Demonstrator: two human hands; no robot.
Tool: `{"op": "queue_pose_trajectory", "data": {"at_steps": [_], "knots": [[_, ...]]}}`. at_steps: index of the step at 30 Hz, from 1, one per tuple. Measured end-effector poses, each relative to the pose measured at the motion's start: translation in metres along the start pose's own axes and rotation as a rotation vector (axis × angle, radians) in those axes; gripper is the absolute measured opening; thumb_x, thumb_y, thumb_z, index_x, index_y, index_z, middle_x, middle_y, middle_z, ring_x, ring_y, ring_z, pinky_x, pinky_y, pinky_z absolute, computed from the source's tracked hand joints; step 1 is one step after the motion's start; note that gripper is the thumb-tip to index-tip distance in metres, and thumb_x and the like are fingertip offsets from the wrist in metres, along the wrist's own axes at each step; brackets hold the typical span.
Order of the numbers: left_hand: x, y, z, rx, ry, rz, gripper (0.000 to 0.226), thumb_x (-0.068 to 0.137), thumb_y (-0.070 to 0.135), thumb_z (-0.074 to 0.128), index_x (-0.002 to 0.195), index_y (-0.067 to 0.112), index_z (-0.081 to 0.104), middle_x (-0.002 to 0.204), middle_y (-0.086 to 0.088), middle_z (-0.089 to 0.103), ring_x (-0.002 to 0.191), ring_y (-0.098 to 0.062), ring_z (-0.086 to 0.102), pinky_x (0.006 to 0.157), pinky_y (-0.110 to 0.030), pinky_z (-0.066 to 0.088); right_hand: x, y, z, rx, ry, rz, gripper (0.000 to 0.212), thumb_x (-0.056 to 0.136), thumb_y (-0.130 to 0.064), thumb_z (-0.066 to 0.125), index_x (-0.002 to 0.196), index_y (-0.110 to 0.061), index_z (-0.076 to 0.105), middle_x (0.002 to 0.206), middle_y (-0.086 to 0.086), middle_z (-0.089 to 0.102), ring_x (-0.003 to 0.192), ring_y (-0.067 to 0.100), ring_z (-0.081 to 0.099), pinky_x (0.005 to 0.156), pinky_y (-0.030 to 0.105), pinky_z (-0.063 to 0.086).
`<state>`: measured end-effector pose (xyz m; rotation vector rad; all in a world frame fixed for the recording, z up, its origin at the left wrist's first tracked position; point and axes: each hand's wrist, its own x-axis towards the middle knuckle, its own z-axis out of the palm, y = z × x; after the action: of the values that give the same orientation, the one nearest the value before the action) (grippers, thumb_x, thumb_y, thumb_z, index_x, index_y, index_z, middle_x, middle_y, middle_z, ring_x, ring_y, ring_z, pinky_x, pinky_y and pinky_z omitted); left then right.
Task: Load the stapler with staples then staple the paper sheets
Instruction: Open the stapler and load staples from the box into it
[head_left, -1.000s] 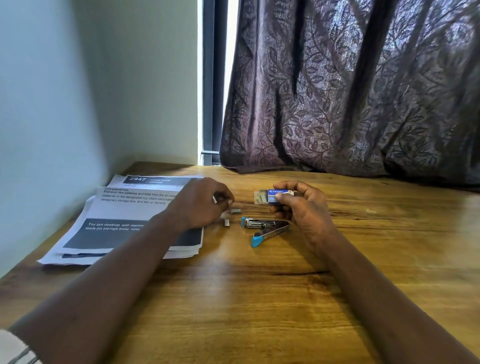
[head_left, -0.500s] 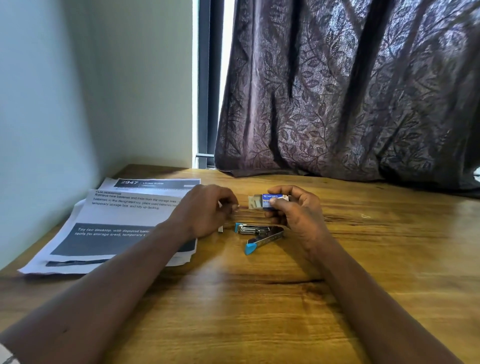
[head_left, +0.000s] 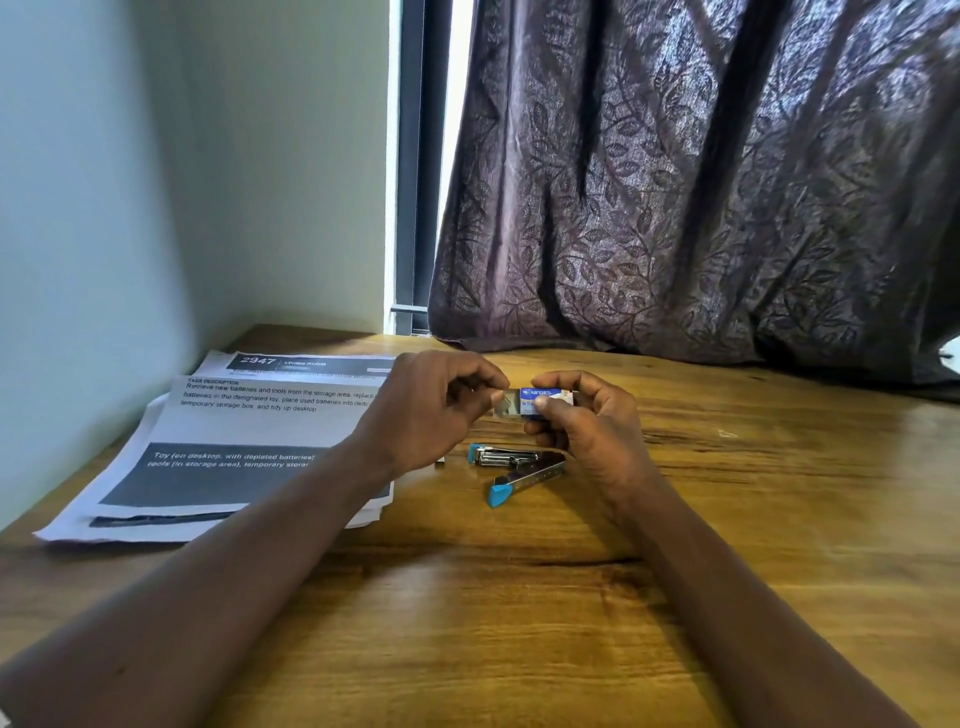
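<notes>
Silver, blue-tipped stapler (head_left: 519, 467) is laid open.
Blue box (head_left: 540, 401) is gripped by right hand (head_left: 587, 431), its open left end pinched by left hand (head_left: 431, 410).

The left hand (head_left: 426, 410) covers the right edge of the paper sheets (head_left: 234, 441) and the open end of the staple box (head_left: 540, 401); I can't tell what its fingertips pinch. The right hand (head_left: 587, 431) hides the stapler (head_left: 519, 467) hinge. Both forearms run off the bottom edge.
</notes>
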<state>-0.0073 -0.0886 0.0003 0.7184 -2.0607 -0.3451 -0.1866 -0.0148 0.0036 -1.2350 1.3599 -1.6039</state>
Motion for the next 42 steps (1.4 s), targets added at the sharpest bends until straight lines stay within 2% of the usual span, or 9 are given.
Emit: {"op": "queue_pose_trajectory", "data": {"at_steps": [4, 12, 15, 18, 21, 29, 32, 37, 42], "knots": [[-0.001, 0.004, 0.001, 0.009, 0.003, -0.003, 0.014, 0.091, 0.024, 0.076, 0.104, 0.028, 0.08, 0.096, 0.013, 0.075, 0.086, -0.006, 0.068, 0.071, -0.03, 0.059, 0.0, -0.002, 0.0, 0.002, -0.015, -0.009, 0.017, 0.093, 0.003, 0.064, 0.106, -0.006, 0.071, 0.086, 0.016, 0.074, 0.072, 0.021, 0.068, 0.062, 0.025, 0.058], [-0.002, 0.006, 0.0, 0.082, -0.018, 0.041, 0.013, 0.092, 0.025, 0.074, 0.104, 0.027, 0.079, 0.103, 0.011, 0.074, 0.088, 0.0, 0.068, 0.072, -0.031, 0.061, -0.003, -0.006, -0.001, -0.017, -0.049, -0.033, 0.019, 0.094, 0.004, 0.062, 0.109, -0.004, 0.07, 0.09, 0.018, 0.074, 0.075, 0.023, 0.068, 0.066, 0.027, 0.058], [-0.002, 0.006, 0.001, 0.046, -0.023, -0.006, 0.013, 0.091, 0.024, 0.076, 0.103, 0.028, 0.08, 0.098, 0.014, 0.077, 0.083, 0.003, 0.068, 0.07, -0.022, 0.058, -0.003, -0.006, -0.002, -0.02, -0.065, -0.036, 0.019, 0.094, 0.003, 0.062, 0.11, -0.004, 0.07, 0.09, 0.017, 0.073, 0.075, 0.022, 0.067, 0.065, 0.025, 0.058], [-0.003, 0.006, 0.005, -0.058, -0.004, -0.086, 0.017, 0.087, 0.021, 0.081, 0.102, 0.026, 0.077, 0.093, 0.014, 0.076, 0.078, 0.002, 0.072, 0.066, -0.016, 0.057, -0.001, -0.005, -0.002, 0.006, -0.095, -0.024, 0.019, 0.093, 0.004, 0.062, 0.109, -0.002, 0.069, 0.086, 0.016, 0.072, 0.071, 0.021, 0.065, 0.061, 0.024, 0.056], [-0.002, 0.006, 0.005, -0.161, -0.005, -0.161, 0.027, 0.082, 0.021, 0.085, 0.107, 0.022, 0.073, 0.092, 0.009, 0.075, 0.078, -0.005, 0.073, 0.067, -0.021, 0.061, 0.0, -0.004, -0.003, 0.018, -0.125, -0.014, 0.019, 0.093, 0.005, 0.062, 0.107, -0.004, 0.07, 0.085, 0.016, 0.073, 0.069, 0.021, 0.065, 0.061, 0.025, 0.056], [-0.003, 0.006, 0.005, -0.558, -0.089, -0.322, 0.009, 0.088, 0.017, 0.078, 0.097, 0.017, 0.08, 0.085, -0.003, 0.076, 0.075, -0.012, 0.07, 0.068, -0.024, 0.059, 0.002, -0.001, -0.004, 0.068, -0.171, 0.009, 0.022, 0.088, 0.0, 0.071, 0.109, -0.007, 0.07, 0.081, 0.012, 0.069, 0.067, 0.018, 0.061, 0.061, 0.028, 0.052], [-0.002, 0.004, 0.003, -0.666, -0.134, -0.403, 0.012, 0.091, 0.014, 0.074, 0.1, 0.016, 0.081, 0.088, -0.009, 0.077, 0.076, -0.016, 0.069, 0.072, -0.026, 0.061, 0.004, 0.0, -0.005, 0.056, -0.156, 0.007, 0.025, 0.086, 0.0, 0.073, 0.11, -0.008, 0.07, 0.076, 0.008, 0.069, 0.064, 0.015, 0.061, 0.06, 0.029, 0.051], [-0.004, 0.009, 0.005, -0.589, -0.091, -0.381, 0.01, 0.089, 0.006, 0.076, 0.096, 0.012, 0.08, 0.085, -0.011, 0.078, 0.072, -0.014, 0.07, 0.068, -0.024, 0.061, 0.007, 0.005, -0.006, 0.052, -0.17, 0.005, 0.024, 0.085, -0.003, 0.076, 0.106, -0.012, 0.072, 0.074, 0.006, 0.069, 0.064, 0.014, 0.063, 0.06, 0.03, 0.05], [-0.004, 0.009, 0.008, -0.527, -0.045, -0.339, 0.008, 0.089, 0.013, 0.077, 0.096, 0.013, 0.08, 0.084, -0.004, 0.078, 0.073, -0.011, 0.071, 0.068, -0.024, 0.061, 0.007, 0.006, -0.005, 0.078, -0.225, 0.009, 0.039, 0.079, -0.005, 0.083, 0.114, -0.015, 0.069, 0.086, 0.008, 0.073, 0.073, 0.018, 0.068, 0.061, 0.027, 0.054]]}}
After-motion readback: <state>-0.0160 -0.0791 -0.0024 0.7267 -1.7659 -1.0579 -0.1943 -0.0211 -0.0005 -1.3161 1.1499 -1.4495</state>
